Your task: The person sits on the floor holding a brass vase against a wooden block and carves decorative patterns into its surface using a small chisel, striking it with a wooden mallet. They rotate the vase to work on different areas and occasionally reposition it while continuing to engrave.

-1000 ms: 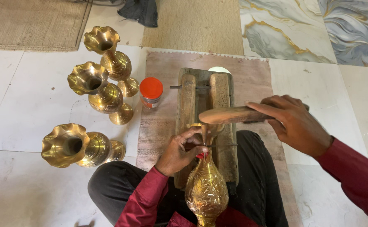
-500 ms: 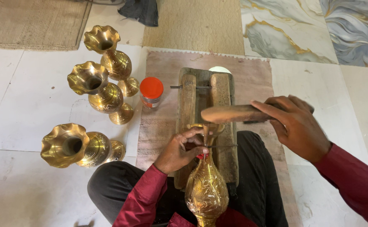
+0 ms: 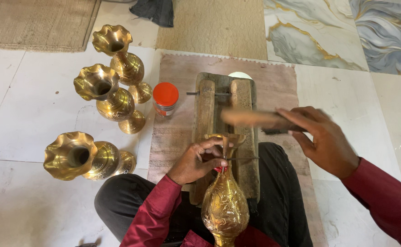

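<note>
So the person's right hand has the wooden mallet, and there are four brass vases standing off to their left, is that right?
Not quite: the head view shows three brass vases at the left, not four, and the nearest one lies tipped on its side. The right hand does hold the wooden mallet.

Three brass vases [image 3: 100,93] (one lying down) beside an orange-lidded jar [image 3: 165,98].

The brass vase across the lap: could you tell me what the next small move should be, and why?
Probably bring the wooden mallet down onto the thin metal tool. The right hand holds the mallet raised above the wooden block, blurred as if mid-swing, while the left hand steadies the tool against the neck of the brass vase, which rests on the block.
</note>
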The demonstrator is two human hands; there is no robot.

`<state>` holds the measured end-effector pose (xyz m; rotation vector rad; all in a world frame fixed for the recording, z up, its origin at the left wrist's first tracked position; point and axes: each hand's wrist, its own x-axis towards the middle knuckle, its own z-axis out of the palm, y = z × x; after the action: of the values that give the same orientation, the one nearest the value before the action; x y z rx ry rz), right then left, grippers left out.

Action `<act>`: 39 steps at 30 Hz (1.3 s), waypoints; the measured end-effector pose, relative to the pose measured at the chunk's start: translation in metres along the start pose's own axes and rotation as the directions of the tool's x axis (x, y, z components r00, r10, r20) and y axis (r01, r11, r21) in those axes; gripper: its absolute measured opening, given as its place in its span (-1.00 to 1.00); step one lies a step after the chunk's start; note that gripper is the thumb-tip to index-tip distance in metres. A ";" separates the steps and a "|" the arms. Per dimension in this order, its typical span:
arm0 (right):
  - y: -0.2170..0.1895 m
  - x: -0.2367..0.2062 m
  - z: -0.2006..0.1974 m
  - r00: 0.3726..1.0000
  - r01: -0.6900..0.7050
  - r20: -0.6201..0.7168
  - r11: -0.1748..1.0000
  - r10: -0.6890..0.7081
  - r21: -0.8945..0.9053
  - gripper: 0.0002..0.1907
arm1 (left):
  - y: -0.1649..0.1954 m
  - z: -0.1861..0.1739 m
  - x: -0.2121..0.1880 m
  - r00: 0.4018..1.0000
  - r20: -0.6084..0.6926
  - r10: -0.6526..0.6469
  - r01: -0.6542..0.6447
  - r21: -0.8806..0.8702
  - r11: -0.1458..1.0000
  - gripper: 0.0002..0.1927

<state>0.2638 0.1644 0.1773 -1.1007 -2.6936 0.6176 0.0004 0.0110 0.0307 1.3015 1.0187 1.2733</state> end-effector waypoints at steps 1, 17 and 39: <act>-0.001 -0.001 -0.001 0.995 -0.094 0.044 0.971 0.086 0.220 -0.34 | 0.000 0.000 -0.001 1.000 0.002 0.003 -0.003 -0.007 1.000 -0.41; 0.003 -0.006 0.002 0.995 0.010 -0.095 0.987 0.006 0.159 -0.34 | -0.001 -0.002 0.001 1.000 0.027 -0.016 0.018 -0.063 0.998 -0.48; -0.001 -0.179 0.227 0.584 -0.560 0.328 0.077 0.742 0.825 -0.54 | -0.035 0.055 -0.092 0.582 -0.793 -0.179 -0.213 -0.362 0.908 -0.41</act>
<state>0.3226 -0.0322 -0.0263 -1.7753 -1.0389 1.6905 0.0501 -0.0799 -0.0138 0.3106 1.2309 2.0624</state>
